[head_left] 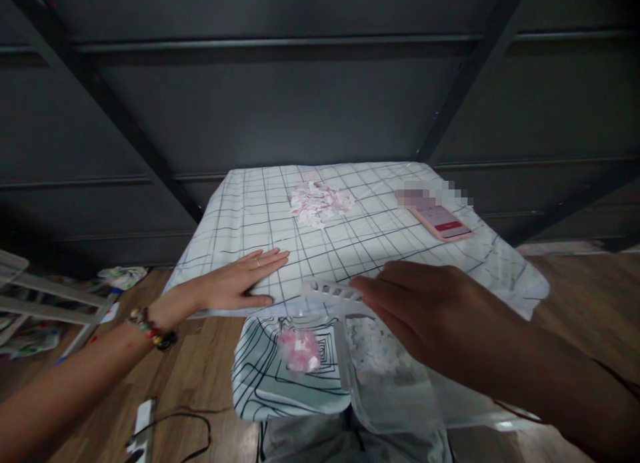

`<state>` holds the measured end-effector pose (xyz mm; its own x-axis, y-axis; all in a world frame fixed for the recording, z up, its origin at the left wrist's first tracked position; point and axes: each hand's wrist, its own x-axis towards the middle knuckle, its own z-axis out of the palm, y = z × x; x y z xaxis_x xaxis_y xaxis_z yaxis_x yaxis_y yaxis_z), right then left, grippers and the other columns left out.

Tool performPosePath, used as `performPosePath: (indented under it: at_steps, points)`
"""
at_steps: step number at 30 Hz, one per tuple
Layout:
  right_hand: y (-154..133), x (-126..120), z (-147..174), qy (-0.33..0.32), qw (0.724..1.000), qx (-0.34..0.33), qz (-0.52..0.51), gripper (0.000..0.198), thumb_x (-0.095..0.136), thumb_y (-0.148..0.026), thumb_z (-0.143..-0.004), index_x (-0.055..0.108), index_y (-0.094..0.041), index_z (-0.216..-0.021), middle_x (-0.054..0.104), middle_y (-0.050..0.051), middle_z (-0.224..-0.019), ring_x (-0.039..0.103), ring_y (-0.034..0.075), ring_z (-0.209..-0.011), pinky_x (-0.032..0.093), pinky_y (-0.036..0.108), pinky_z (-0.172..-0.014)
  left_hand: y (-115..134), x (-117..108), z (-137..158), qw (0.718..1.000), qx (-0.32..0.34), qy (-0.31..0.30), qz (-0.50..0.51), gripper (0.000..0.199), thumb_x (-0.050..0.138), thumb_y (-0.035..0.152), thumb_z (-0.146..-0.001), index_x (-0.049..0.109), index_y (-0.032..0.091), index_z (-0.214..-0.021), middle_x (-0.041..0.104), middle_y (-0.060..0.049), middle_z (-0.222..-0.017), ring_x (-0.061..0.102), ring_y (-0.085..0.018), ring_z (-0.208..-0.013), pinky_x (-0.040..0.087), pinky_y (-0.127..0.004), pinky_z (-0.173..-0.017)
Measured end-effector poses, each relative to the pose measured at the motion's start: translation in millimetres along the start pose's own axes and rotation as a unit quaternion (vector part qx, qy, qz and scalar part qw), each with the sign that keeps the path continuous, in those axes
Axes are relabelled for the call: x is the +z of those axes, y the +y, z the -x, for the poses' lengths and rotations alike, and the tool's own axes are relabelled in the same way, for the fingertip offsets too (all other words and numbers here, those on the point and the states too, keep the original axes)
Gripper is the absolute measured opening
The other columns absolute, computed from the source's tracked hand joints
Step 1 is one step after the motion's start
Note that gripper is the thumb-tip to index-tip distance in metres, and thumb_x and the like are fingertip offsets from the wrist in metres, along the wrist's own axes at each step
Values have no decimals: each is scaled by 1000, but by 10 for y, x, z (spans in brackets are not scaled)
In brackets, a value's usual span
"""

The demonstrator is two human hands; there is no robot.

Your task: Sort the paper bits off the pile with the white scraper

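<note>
A white slotted piece (327, 289) is jutting out leftward from the fingertips of the right hand (425, 309), which is pinching it at its right end; most of its length is showing beyond the grip, and the far side of that hand is hiding the rest. The piece is hanging over the near edge of the checked tablecloth (255, 209); whether it is touching the cloth, I cannot tell. The left hand (243, 279) is lying palm down on the cloth just left of the piece, fingers stretched forward, thumb spread away, gripping nothing.

Just nearer than the piece, a clear plastic container (395, 406) is holding white scraps (375, 346), with the right hand partly covering it. Left of the container, a pink packet (300, 349) is resting on a patterned cushion (260, 389). Farther out, beyond both hands, a pile of white and pink shreds (320, 203) is sitting on the cloth, and a phone (443, 223) is lying to its right. Down on the wooden floor (200, 376), a power strip (144, 423) is lying at lower left, a dark cable (203, 423) curling beside it.
</note>
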<state>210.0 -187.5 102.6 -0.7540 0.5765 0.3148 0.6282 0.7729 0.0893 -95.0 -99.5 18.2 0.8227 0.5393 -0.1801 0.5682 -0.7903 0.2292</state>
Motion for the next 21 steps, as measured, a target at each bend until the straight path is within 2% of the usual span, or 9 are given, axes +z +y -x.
performPosePath:
  at_steps: [7, 13, 17, 21]
  points:
    - [-17, 12, 65, 23, 998, -51, 13, 28, 43, 3, -70, 59, -15, -85, 55, 0, -64, 44, 11, -56, 32, 24, -52, -23, -6, 8, 1000, -9, -4, -8, 72, 42, 50, -92, 2, 23, -146, 9, -9, -152, 9, -26, -138, 11, -43, -111]
    - [-53, -33, 108, 76, 996, -47, 29, 33, 37, 5, -73, 60, -16, -83, 55, -1, -61, 47, 11, -55, 34, 25, -51, -9, -60, -30, 1000, -18, -3, -24, 72, 44, 52, -90, 8, 22, -146, 10, -10, -151, 10, -28, -138, 14, -44, -110]
    - [244, 1, 99, 72, 997, -15, 31, 28, 37, -2, -80, 61, -16, -87, 59, 1, -63, 52, 12, -54, 36, 25, -50, 37, -135, -153, 1000, 6, 7, -29, 69, 45, 49, -91, 13, 19, -145, 13, -11, -151, 12, -27, -138, 16, -42, -110]
    - [815, 67, -27, 128, 989, 32, 67, 22, 41, -15, -85, 61, -18, -77, 65, 3, -69, 57, 14, -59, 41, 27, -55, 66, -206, -445, 997, 55, 34, -34, 69, 50, 46, -90, 18, 18, -144, 18, -12, -150, 17, -26, -137, 19, -40, -110]
